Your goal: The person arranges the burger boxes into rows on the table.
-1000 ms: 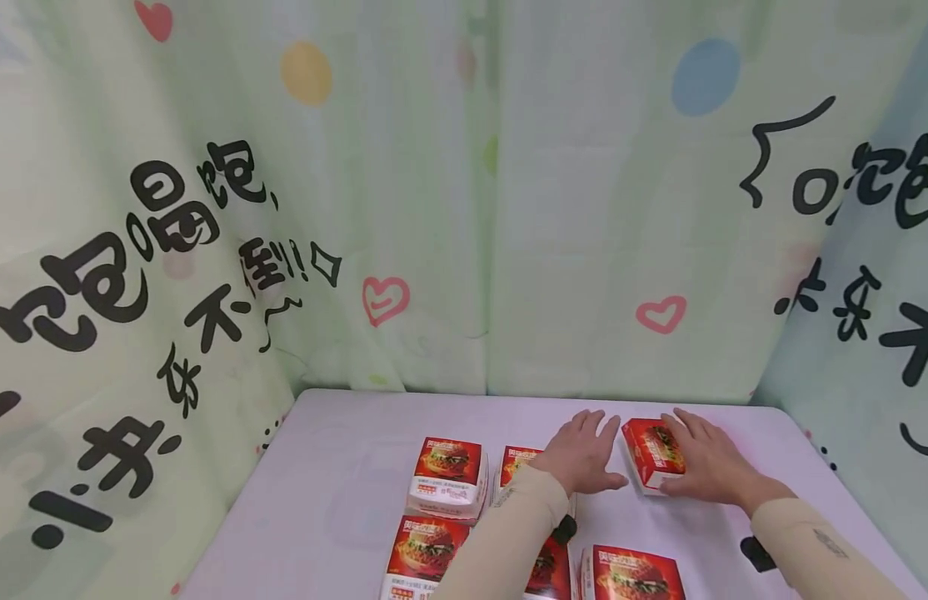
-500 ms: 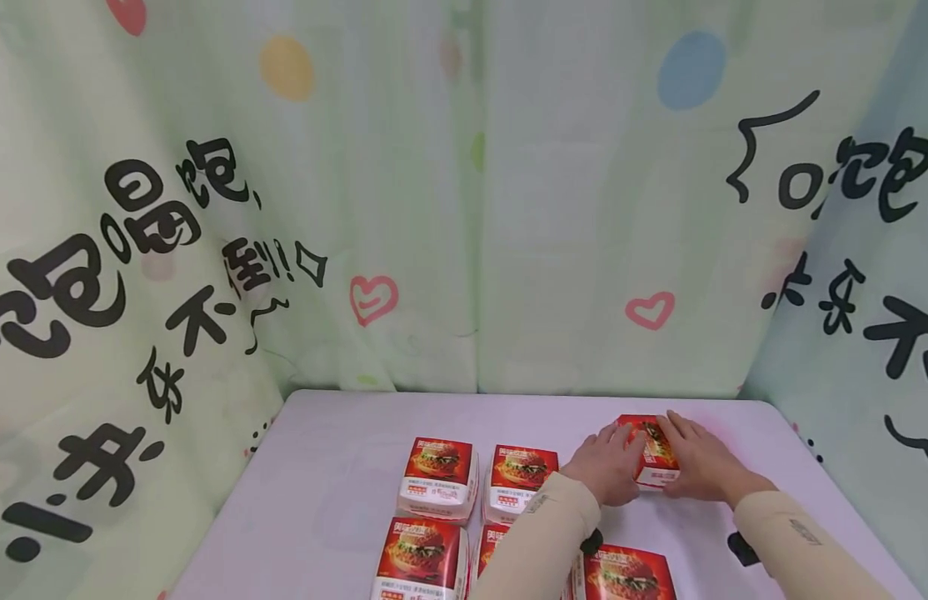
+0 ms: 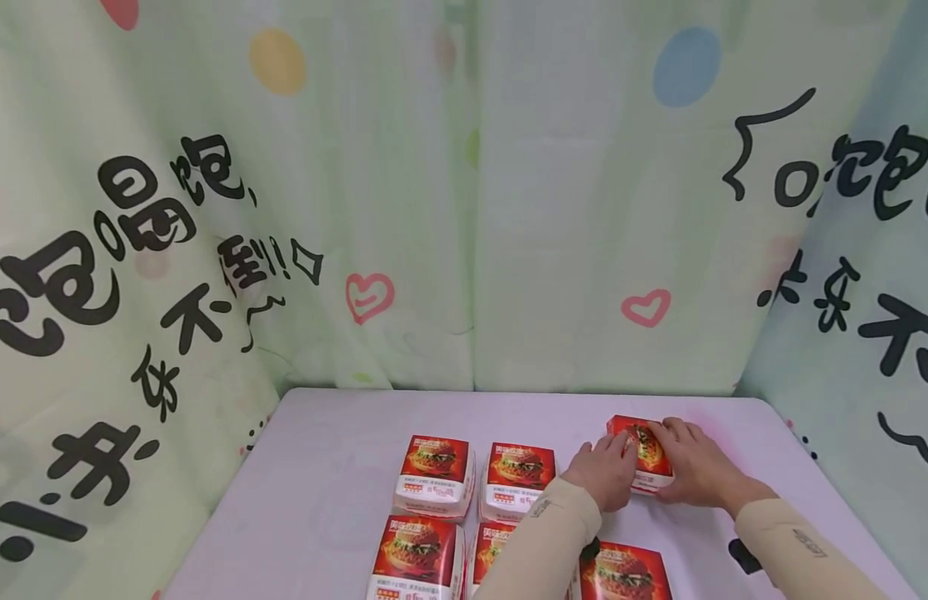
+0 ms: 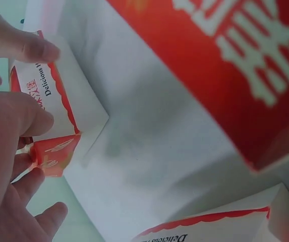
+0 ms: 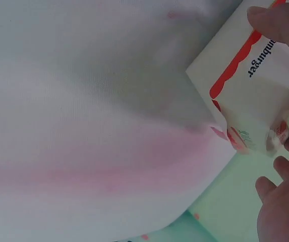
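Note:
Toward the back right of the table stands a red and white hamburger box (image 3: 650, 454), held between both hands. My left hand (image 3: 601, 473) grips its left end; in the left wrist view the thumb lies on the white front of the box (image 4: 68, 101), with fingers round the end. From the other side my right hand (image 3: 700, 467) grips it, its thumb on the lettered face of the box (image 5: 255, 85) and its fingers at the far end in the right wrist view. The hands hide parts of the box's sides.
Several matching boxes stand in rows to the left and nearer: back-left box (image 3: 436, 467), back-middle box (image 3: 520, 471), front-left box (image 3: 415, 554), front-right box (image 3: 625, 573). My left forearm partly covers another front box (image 3: 488, 550). A printed curtain (image 3: 546, 250) surrounds the white table (image 3: 321, 467).
My left hand has come over from the left to the box and now grips it with the right hand. The box has turned slightly. The view has shifted a little.

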A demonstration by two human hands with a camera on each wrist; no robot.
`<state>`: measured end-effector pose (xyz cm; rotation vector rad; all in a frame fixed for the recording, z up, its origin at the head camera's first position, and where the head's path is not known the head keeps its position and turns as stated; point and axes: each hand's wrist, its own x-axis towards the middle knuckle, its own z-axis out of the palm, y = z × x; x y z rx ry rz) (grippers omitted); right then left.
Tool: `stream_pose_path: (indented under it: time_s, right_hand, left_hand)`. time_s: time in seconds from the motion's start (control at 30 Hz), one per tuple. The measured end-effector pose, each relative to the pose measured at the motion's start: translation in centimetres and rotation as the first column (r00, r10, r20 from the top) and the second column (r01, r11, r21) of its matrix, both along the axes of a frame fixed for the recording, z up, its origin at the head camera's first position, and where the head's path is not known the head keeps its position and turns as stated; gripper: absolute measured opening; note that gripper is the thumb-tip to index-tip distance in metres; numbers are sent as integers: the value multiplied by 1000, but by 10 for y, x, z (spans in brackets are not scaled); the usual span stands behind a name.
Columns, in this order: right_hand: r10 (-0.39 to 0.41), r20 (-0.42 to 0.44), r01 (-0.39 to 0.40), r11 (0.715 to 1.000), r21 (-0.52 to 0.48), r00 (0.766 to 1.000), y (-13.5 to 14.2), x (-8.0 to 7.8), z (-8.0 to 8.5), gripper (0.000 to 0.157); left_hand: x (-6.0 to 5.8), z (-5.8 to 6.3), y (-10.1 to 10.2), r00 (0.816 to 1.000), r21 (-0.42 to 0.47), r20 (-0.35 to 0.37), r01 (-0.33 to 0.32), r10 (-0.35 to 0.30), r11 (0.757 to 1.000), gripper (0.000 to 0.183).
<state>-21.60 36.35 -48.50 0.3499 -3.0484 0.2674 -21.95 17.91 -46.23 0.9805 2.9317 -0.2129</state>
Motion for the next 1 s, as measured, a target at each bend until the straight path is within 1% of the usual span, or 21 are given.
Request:
stream_pose_path:
  time_s: [0.13,0.2,0.37,0.43,0.53,0.63,0.73,0.83,0.93,1.0]
  right_hand:
    - [1,36,0,1000,-5,999,1,3,0,109]
    - [-3,35,3,1000,-4,999,-1,4,-1,109]
    - [-23,35,24,999,-25,999,-10,6,-2,104]
    - [-42,66,46,998,-50,997,-14,6,0,104]
    - [-68,121,76,995,-65,990,-17,7,4,104]
    - [-75,198,89,994,-63,977,-19,7,11,106]
    - [-62,263,78,996,-51,963,-22,7,19,105]
    - [-46,311,65,997,-52,949,-23,7,26,97]
    - [-29,328,52,997,-61,944,-24,6,32,88]
    - [-32,341,58,996,-68,940,-25,6,34,83]
  left_hand:
    - [0,-2,-2,1000,-8,-20,11,-11,1000,64]
    - [1,-2,-3,999,-10,-33,22,-22,1000,64]
    - [2,1,-8,993,-50,-107,35,-40,998,62]
    - [2,2,-10,989,-67,-140,30,-40,997,61]
    - [4,4,-13,987,-73,-161,15,-26,997,60]
    - [4,5,-16,986,-70,-165,-6,-6,998,60]
    - [2,4,-18,987,-73,-159,-12,0,997,65]
    - [0,2,-19,989,-76,-150,-10,-2,997,73]
    - [-2,1,-19,992,-66,-126,-15,6,998,79]
    - [-3,0,-19,994,-56,-107,-26,20,998,81]
